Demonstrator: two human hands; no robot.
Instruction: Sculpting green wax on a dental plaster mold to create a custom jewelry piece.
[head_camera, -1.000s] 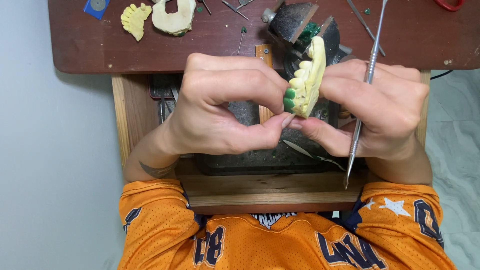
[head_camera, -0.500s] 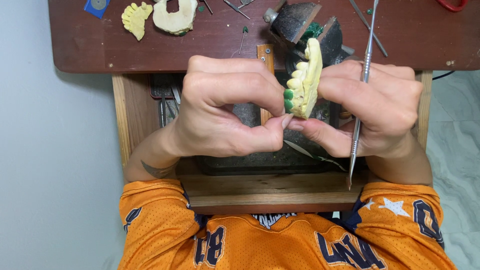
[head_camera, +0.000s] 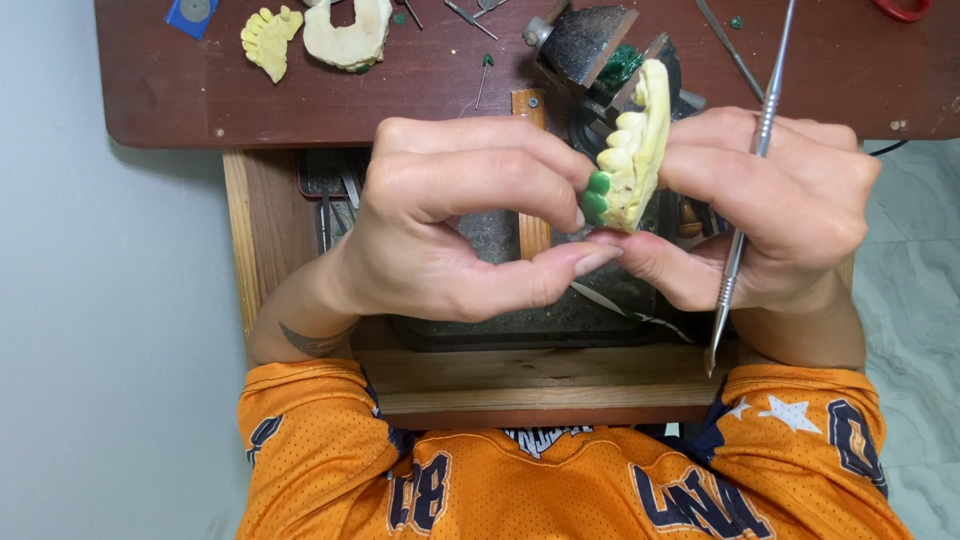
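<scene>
Left hand (head_camera: 450, 215) and right hand (head_camera: 775, 205) together pinch a yellow dental cast (head_camera: 635, 150) with green wax teeth, centre frame. Right hand also grips a metal probe (head_camera: 748, 190), running from 12 to 6 o'clock.

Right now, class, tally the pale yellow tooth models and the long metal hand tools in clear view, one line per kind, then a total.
Tooth models: 3 (held model, yellow one on the bench, cream one beside it)
Long metal tools: 2 (held tool, bench tool)
Total: 5
</scene>
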